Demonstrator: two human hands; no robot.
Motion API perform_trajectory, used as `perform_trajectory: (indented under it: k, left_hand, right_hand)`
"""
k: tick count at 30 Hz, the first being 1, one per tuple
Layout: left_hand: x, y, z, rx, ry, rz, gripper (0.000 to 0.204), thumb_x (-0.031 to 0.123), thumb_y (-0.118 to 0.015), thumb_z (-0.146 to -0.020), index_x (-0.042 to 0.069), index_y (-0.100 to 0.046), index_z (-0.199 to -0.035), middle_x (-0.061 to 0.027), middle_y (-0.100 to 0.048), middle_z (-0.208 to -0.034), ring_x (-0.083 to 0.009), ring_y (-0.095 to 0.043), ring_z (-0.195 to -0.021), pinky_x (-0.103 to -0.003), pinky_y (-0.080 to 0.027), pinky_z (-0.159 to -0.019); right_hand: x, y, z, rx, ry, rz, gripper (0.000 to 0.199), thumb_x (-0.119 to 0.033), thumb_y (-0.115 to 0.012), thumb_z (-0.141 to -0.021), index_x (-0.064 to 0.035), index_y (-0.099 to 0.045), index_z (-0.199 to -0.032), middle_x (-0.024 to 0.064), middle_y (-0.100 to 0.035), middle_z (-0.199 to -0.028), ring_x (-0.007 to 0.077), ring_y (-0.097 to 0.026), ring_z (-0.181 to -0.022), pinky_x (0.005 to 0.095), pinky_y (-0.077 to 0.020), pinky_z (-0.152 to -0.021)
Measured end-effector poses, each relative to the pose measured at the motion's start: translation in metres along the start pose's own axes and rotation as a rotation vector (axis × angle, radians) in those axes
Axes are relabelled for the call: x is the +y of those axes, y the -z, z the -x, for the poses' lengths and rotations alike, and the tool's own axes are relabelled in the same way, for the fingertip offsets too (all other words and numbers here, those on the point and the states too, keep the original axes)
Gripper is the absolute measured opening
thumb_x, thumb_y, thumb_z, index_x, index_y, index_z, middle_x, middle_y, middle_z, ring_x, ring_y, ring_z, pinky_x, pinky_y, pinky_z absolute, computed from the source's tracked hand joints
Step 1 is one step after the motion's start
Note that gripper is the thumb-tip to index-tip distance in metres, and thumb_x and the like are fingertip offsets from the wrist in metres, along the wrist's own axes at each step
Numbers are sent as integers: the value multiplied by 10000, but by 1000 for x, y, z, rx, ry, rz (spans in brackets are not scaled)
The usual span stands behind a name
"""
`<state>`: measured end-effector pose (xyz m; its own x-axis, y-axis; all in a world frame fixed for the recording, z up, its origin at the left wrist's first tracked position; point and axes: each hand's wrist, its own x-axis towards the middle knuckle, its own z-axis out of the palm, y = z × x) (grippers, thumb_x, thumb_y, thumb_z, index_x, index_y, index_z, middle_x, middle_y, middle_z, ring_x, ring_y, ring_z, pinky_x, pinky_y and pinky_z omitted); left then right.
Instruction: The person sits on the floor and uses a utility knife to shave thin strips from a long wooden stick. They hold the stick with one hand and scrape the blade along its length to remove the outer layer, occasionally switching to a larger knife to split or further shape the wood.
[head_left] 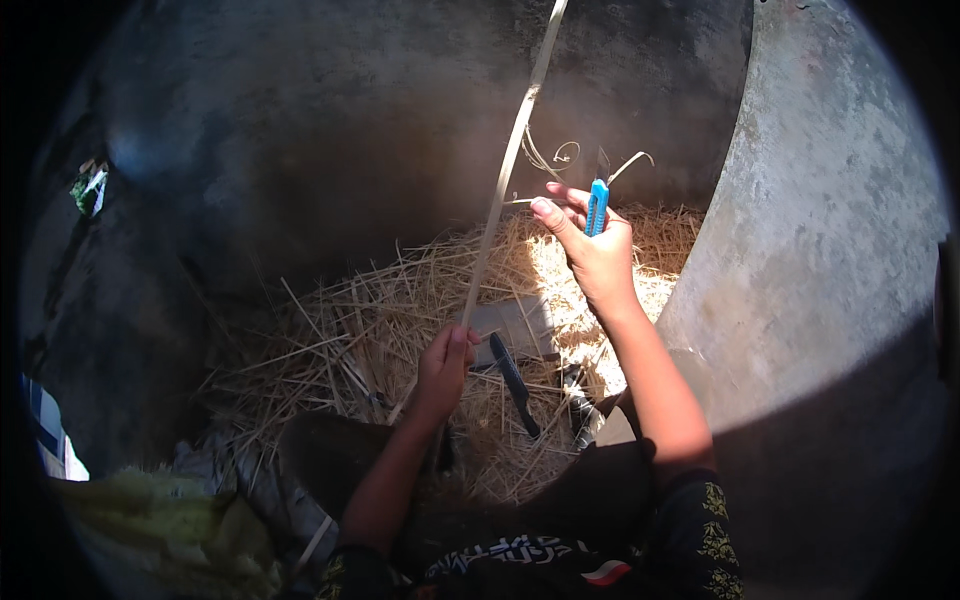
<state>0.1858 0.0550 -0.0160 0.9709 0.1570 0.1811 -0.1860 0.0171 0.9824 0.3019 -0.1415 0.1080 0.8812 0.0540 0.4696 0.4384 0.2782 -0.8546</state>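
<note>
My left hand (446,368) is closed round the lower end of a long, thin, pale strip (508,165), which looks like split bamboo or wood. The strip slants up past the top edge of the view. Higher and to the right, my right hand (596,250) holds a blue utility knife (597,207) with its blade pointing up. Its thumb and fingertips reach toward the strip but look apart from it. Thin curled shavings (545,160) hang between the strip and this hand. Beside my left hand, a dark-bladed knife (515,388) lies on the shavings pile.
A heap of straw-like shavings (330,335) spreads before me, with a flat grey-brown piece (515,328) in it. Dark curved walls (330,130) stand behind and a paler grey wall (810,220) rises at right. Yellow-green cloth-like material (165,520) lies lower left.
</note>
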Motion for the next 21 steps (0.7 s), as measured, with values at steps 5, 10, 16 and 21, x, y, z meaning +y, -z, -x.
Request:
perform_trajectory:
  k: [5,10,16,21]
  left_hand:
    - [-10,-14,3,-90,14,10,311,300,-416,-1087,52,-577,-992,72,-391,-686,-10,-314,-584,-196,-266,-523]
    - [-21,-20,8,-133,89,29,317,316,-416,-1087,55,-573,-998,68,-398,-692,-18,-311,-564,-194,-254,-496]
    - [-27,-21,1,-177,-46,-237,282,291,-450,-1074,46,-588,-1089,40,-481,-725,-17,-399,-624,-196,-336,-561]
    - [40,-18,-33,-155,11,-128,340,225,-464,-1065,125,-466,-1390,34,-477,-757,-23,-403,-628,-191,-351,-551]
  right_hand:
    - [3,17,-12,29,-138,-203,388,-280,-722,-933,43,-653,-1137,121,-707,-979,-8,-364,-450,185,-294,-398]
    - [4,28,-18,101,-85,-255,295,-213,-691,-956,51,-661,-1084,138,-714,-941,10,-390,-446,186,-320,-414]
    - [24,82,-49,490,-10,-179,268,-226,-693,-955,40,-668,-975,102,-688,-812,17,-356,-423,217,-289,-399]
    - [38,85,-47,261,-235,-33,400,-410,-708,-923,-11,-688,-931,24,-644,-712,27,-379,-423,208,-281,-401]
